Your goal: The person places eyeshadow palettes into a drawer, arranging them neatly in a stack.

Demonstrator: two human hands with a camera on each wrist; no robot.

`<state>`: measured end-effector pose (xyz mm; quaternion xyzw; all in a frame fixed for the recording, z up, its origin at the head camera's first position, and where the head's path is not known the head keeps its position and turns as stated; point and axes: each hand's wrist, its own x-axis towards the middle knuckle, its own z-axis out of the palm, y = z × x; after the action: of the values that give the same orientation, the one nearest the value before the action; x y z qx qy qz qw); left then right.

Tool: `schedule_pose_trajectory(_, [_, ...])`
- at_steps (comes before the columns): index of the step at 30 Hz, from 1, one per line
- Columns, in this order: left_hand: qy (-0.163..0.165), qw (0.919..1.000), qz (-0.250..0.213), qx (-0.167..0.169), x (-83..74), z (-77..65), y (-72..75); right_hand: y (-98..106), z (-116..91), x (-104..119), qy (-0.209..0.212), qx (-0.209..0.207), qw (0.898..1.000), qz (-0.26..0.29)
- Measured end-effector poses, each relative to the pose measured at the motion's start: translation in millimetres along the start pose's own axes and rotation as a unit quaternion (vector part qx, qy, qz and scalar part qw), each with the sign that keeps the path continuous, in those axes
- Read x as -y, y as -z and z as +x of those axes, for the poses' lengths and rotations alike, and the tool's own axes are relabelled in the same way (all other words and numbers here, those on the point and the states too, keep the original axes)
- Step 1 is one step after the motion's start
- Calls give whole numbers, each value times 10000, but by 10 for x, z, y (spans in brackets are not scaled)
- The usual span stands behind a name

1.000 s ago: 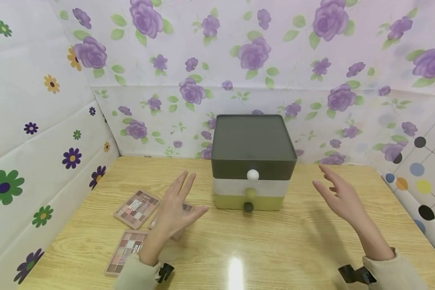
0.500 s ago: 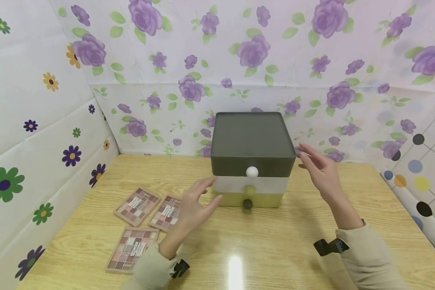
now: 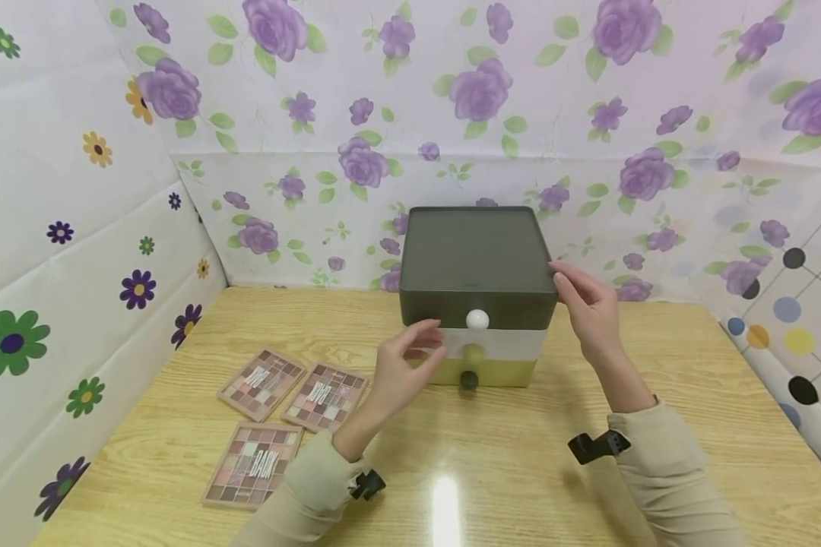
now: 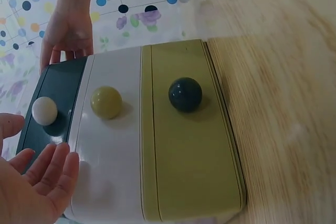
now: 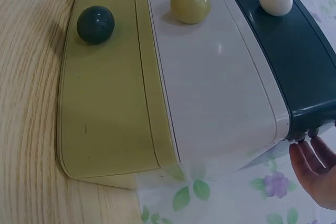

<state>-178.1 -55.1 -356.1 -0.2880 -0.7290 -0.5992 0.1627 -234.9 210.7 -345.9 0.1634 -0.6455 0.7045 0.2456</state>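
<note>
A small three-drawer storage box [image 3: 479,251] stands at the back of the table, its drawers stacked dark green, white and olive. The top drawer has a white round knob [image 3: 477,320], the middle one a yellow-green knob [image 5: 190,4], and the bottom one a dark green knob [image 4: 185,95]. My left hand [image 3: 398,368] is in front of the box's left half, fingers loosely bent and holding nothing, close to the white knob. At the top right side of the box, the fingertips of my right hand [image 3: 594,315] touch the dark green wall, with the fingers mostly straight.
Three eyeshadow palettes [image 3: 262,384] lie on the wooden table [image 3: 506,471] to the left of the box. Behind the box hangs a cloth [image 3: 356,91] with purple flowers. Other patterned cloths close off the left and right sides.
My left hand has moved right, from over the palettes to the front of the box. My right hand has come in leftward and reached the box's right side. The box has stayed put.
</note>
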Motion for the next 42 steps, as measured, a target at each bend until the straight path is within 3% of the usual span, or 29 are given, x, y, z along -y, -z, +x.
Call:
schedule_pose_trajectory(4, [151,9998,-87,69,-24,61,-45,-18,-2,-27,39,-93,9999,64])
schedule_pose_trajectory(11, [106,9988,-422,236,-1,179,-148,-36,1,-59,-132,-342,9993,-120])
schedule_pose_trajectory(19, [298,9974,-614,237,-6,240,-251,-61,-12,-93,35,-407,9985,-372])
schedule_pose_trajectory(29, [163,9991,-382,-50,-60,282,-373,-51,-22,-121,116,-473,9976,-485])
schedule_pose_trajectory(34, [164,9992,-345,-106,-13,287,-405,-44,-28,-125,138,-473,9976,-494])
schedule_pose_trajectory(42, [399,9988,-284,-90,-106,245,-398,-26,-37,-154,165,-449,9970,-612])
